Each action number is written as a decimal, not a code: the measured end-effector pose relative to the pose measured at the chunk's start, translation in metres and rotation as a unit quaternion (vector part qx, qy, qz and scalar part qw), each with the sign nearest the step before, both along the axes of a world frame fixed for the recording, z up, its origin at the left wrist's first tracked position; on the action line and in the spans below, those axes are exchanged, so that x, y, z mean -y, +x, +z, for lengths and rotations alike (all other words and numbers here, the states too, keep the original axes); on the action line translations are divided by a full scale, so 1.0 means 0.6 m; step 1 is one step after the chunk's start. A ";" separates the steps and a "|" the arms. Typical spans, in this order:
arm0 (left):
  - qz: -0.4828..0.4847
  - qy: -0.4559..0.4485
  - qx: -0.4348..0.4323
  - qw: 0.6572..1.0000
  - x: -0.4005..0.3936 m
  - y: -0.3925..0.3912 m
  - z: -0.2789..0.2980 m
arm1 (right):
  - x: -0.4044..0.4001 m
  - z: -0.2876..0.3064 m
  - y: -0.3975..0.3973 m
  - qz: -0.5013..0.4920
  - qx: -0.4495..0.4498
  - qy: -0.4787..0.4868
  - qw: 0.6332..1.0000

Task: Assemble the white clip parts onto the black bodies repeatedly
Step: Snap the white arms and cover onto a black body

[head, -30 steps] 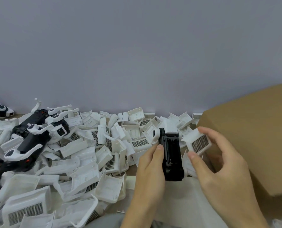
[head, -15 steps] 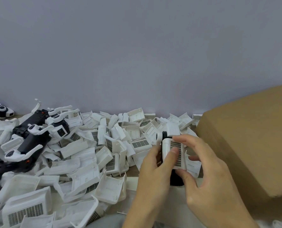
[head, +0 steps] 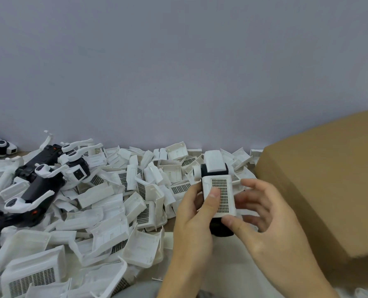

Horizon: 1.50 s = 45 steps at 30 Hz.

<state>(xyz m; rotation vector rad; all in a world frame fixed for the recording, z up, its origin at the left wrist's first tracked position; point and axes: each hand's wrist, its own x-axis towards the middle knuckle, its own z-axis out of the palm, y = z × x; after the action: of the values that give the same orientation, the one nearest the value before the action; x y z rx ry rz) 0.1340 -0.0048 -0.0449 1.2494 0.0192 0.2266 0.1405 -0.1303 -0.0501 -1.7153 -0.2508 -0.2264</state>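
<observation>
White clip [head: 219,195] sits on top of the black body [head: 220,230], centre-right of frame, grid face up toward the camera. Long axes of both line up, running up-frame from the hands toward the wall. Black shows only at the near end under the clip and as a band at its far end; beyond that a plain white cap-like part [head: 215,162].

Left hand [head: 191,224] is lower-centre, on the left flank of the body: fingers curled round it, thumb flat on the clip's grid near its left edge. Right hand [head: 264,224] is on the right flank: thumb at the clip's near edge, fingers loosely curled along the right side, touching or just beside it, contact is blurred. Both grips are on the same piece, no free hand.

Judgement: clip looks laid in place; can't tell whether it's snapped home. Next push should go straight down through the thumbs.

Loose clip pile [head: 105,211] fills the table lower left; finished black units [head: 41,183] at left edge; cardboard box [head: 320,190] right.
</observation>
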 end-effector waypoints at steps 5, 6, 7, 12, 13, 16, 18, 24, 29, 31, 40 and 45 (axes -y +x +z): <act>-0.010 0.026 0.036 0.999 -0.003 -0.001 0.000 | -0.001 0.012 -0.003 0.093 -0.049 0.061 0.993; -0.012 0.035 0.041 0.998 -0.004 -0.001 -0.001 | -0.001 0.013 -0.003 0.080 -0.046 0.069 0.993; -0.014 0.048 0.047 0.998 -0.003 0.000 -0.002 | 0.000 0.015 -0.002 0.066 -0.042 0.074 0.994; -0.033 0.040 0.039 0.998 -0.001 0.001 -0.003 | 0.003 0.012 0.001 0.056 -0.055 0.111 0.991; -0.036 0.033 0.034 0.998 0.000 0.001 -0.003 | 0.002 0.012 0.001 0.054 -0.056 0.112 0.991; -0.043 0.019 0.020 0.999 0.000 0.000 -0.001 | 0.003 0.011 -0.001 0.039 -0.055 0.123 0.990; -0.051 0.025 0.025 0.998 0.001 -0.001 -0.003 | 0.002 0.014 -0.003 0.053 -0.065 0.137 0.987; -0.053 0.066 0.048 0.995 0.005 0.001 -0.002 | -0.008 0.017 -0.004 0.059 -0.103 0.123 0.985; -0.004 0.129 0.063 0.990 0.010 0.002 -0.002 | -0.003 0.014 -0.004 0.036 -0.099 0.133 0.985; 0.015 0.165 0.081 0.983 0.010 0.002 -0.004 | 0.001 0.015 -0.006 0.038 -0.097 0.139 0.985; 0.021 0.100 0.038 0.994 0.011 0.005 -0.005 | -0.009 0.009 -0.005 0.033 -0.111 0.098 0.988; -0.012 -0.013 -0.013 1.000 0.007 0.009 -0.010 | -0.008 0.009 -0.004 0.050 -0.090 0.076 0.992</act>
<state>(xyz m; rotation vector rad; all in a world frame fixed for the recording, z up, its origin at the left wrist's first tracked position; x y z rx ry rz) 0.1391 -0.0089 -0.0508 1.2270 0.0301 0.1883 0.1383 -0.1253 -0.0447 -1.5564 -0.1822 -0.0158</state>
